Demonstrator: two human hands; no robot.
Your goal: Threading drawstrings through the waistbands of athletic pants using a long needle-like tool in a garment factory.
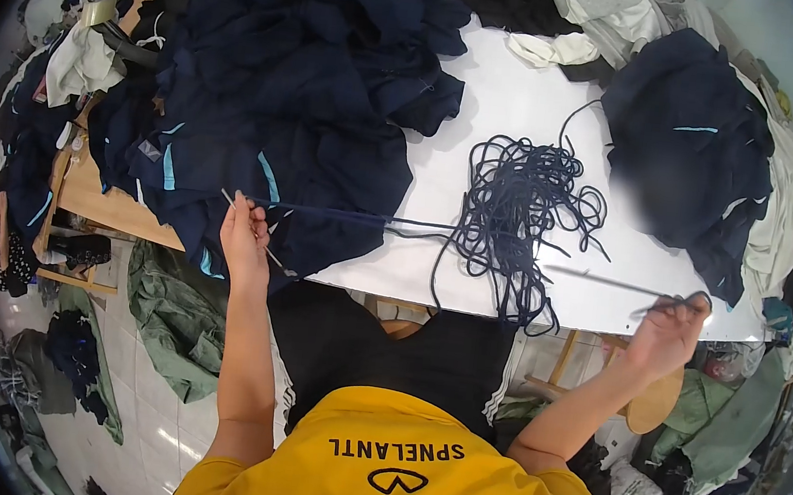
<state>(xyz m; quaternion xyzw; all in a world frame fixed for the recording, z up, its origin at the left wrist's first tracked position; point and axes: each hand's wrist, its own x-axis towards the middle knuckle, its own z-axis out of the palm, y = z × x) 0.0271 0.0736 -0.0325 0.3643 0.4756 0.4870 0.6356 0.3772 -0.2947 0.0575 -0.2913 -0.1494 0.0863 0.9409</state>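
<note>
Head view: our left hand (244, 230) pinches a thin metal rod (252, 227) and a dark cord (361, 215) stretched taut at mid-frame. Our right hand (669, 327), lower right, closes its grip on another strand. The tangled cord pile (518, 212) lies on the white desk (511, 104), beside navy garments (298, 80).

Tangle of dark navy drawstring cord (517, 217) mid white worktop (520, 105), heap of navy fabric garments (287, 88) to its left, smaller navy garment pile (691, 154) to its right, pale cloth pieces (599, 16) behind
</note>
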